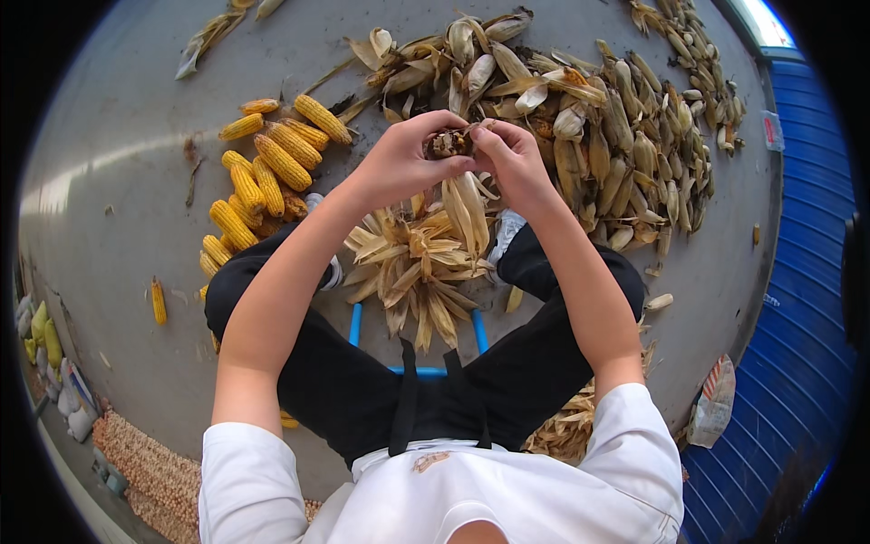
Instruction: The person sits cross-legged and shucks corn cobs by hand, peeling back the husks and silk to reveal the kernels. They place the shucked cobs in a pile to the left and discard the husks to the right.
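Observation:
My left hand (pixel 425 153) grips a dark, damaged-looking corn ear (pixel 448 144) by its side. At the ear's right end, the thumb and fingers of my right hand (pixel 506 153) pinch its husk or tip; which of these cannot be told. Pale husk leaves (pixel 465 211) hang below my hands. Under them, between my shoes, lies a heap of stripped dry husks (pixel 421 265). Husked yellow corn ears (pixel 282 163) are piled on the floor to the left. A large pile of unhusked dry ears (pixel 612 143) spreads beyond and to the right of my hands.
A blue-framed seat (pixel 418 372) is under me. A loose yellow ear (pixel 158 300) lies at the left. A blue corrugated metal wall (pixel 795 272) runs along the right, near a whitish sack (pixel 712 404). Stripped cobs or kernels (pixel 146 469) are heaped at the lower left.

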`<act>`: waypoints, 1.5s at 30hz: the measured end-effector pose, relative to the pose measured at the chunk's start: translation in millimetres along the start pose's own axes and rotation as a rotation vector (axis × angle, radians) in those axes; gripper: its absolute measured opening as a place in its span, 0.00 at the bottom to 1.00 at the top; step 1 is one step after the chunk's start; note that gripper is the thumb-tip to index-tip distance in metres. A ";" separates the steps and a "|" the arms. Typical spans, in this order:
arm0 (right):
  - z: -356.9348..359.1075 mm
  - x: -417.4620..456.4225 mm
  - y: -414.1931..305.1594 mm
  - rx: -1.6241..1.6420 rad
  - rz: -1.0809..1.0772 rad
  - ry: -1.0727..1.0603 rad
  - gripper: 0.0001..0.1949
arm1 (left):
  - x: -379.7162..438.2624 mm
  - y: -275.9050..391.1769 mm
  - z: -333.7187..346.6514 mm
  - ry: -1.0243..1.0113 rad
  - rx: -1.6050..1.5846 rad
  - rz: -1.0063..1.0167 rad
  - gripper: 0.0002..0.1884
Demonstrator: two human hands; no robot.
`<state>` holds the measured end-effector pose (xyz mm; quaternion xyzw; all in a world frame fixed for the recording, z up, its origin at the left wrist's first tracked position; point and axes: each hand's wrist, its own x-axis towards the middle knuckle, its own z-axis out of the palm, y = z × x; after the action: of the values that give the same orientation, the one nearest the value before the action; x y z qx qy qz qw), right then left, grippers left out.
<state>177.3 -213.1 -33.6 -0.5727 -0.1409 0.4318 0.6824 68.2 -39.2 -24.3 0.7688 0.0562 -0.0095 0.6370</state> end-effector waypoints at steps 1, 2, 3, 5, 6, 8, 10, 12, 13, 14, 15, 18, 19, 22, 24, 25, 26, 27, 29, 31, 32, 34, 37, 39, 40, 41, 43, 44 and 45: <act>-4.5 1.5 0.7 0.024 -0.008 0.019 0.10 | 0.6 -0.7 0.2 0.023 -0.062 0.007 0.21; -8.3 2.7 1.3 0.048 -0.016 0.038 0.10 | 1.1 -2.3 1.2 0.045 -0.125 0.013 0.21; -9.8 3.7 1.1 0.073 -0.022 0.055 0.10 | 0.8 -3.3 1.2 0.069 -0.187 0.018 0.22; -14.9 4.4 -0.7 0.159 -0.039 0.106 0.08 | 1.6 -4.3 -0.9 0.076 -0.118 -0.015 0.22; -15.8 3.8 -4.2 0.189 -0.049 0.116 0.08 | 0.9 -5.1 -0.7 0.087 -0.087 -0.037 0.22; -14.4 2.6 -11.5 0.239 -0.051 0.135 0.06 | 0.4 -6.8 0.1 0.114 -0.062 -0.041 0.22; -13.6 1.4 -13.5 0.270 -0.021 0.127 0.06 | -0.1 -8.9 1.0 0.142 -0.073 -0.007 0.22; -11.7 0.4 -16.1 0.312 -0.002 0.133 0.06 | 2.9 -13.5 5.6 0.186 -0.082 0.036 0.24; -9.8 0.0 -18.3 0.340 0.003 0.142 0.06 | 3.7 -15.2 7.1 0.209 -0.088 0.057 0.25; -8.7 -0.3 -19.1 0.368 0.008 0.151 0.06 | 3.3 -17.2 5.9 0.215 -0.132 -0.017 0.25; -10.8 0.1 -19.9 0.367 0.001 0.144 0.08 | 4.3 -12.6 3.0 0.220 -0.177 -0.090 0.25; -22.6 3.1 -25.1 0.363 -0.026 0.133 0.11 | 5.5 -11.0 -4.8 0.251 -0.254 -0.179 0.25; -27.2 4.2 -27.5 0.360 -0.040 0.136 0.11 | 5.8 -11.5 -7.7 0.266 -0.269 -0.187 0.25; -37.0 3.9 -34.9 0.386 -0.094 0.190 0.08 | 7.3 -14.1 -14.5 0.310 -0.305 -0.182 0.24; -44.4 4.0 -38.9 0.273 -0.108 0.283 0.09 | 9.5 -12.8 -21.6 0.356 -0.332 -0.169 0.25; -48.5 3.6 -40.9 0.216 -0.115 0.330 0.09 | 9.4 -10.4 -26.3 0.378 -0.333 -0.159 0.25; -51.8 1.2 -43.2 0.153 -0.103 0.372 0.10 | 9.3 -7.5 -31.9 0.401 -0.335 -0.149 0.24; -55.4 0.5 -43.0 0.113 -0.093 0.396 0.10 | 8.9 -3.3 -37.7 0.423 -0.336 -0.138 0.24; -61.5 0.1 -40.3 0.034 -0.073 0.445 0.11 | 9.2 0.6 -48.6 0.452 -0.335 -0.103 0.23; -52.0 -1.0 -41.8 -0.013 -0.048 0.487 0.11 | 8.8 -1.2 -61.8 0.479 -0.354 -0.039 0.22; -48.2 -1.0 -42.5 -0.037 -0.035 0.508 0.12 | 8.5 -3.8 -66.7 0.484 -0.369 -0.019 0.21; -62.1 -3.7 -39.0 -0.019 -0.064 0.454 0.13 | 8.0 2.2 -73.9 0.514 -0.407 -0.025 0.20; -60.2 -3.2 -37.2 -0.041 -0.080 0.457 0.13 | 6.2 2.8 -83.3 0.544 -0.446 -0.002 0.18; -59.6 -2.9 -36.4 -0.078 -0.087 0.483 0.12 | 5.5 0.4 -85.8 0.554 -0.483 0.032 0.17; -63.7 -2.6 -33.9 -0.100 -0.093 0.494 0.11 | 5.3 0.1 -87.4 0.560 -0.475 0.028 0.16; -66.9 -3.0 -32.1 -0.122 -0.099 0.505 0.11 | 4.9 0.1 -89.3 0.567 -0.467 0.023 0.16; -67.9 -3.9 -32.2 -0.160 -0.098 0.527 0.11 | 4.2 -1.3 -95.5 0.587 -0.467 0.012 0.16; -68.5 -4.0 -32.3 -0.179 -0.097 0.538 0.11 | 3.5 -3.7 -98.2 0.599 -0.478 0.006 0.17; -70.9 -4.1 -30.6 -0.181 -0.104 0.542 0.11 | 3.2 -4.1 -98.7 0.609 -0.489 -0.002 0.17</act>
<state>236.6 -262.0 -26.2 -0.7179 -0.0204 0.2131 0.6624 65.3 58.6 -10.0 0.5617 0.2442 0.2322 0.7556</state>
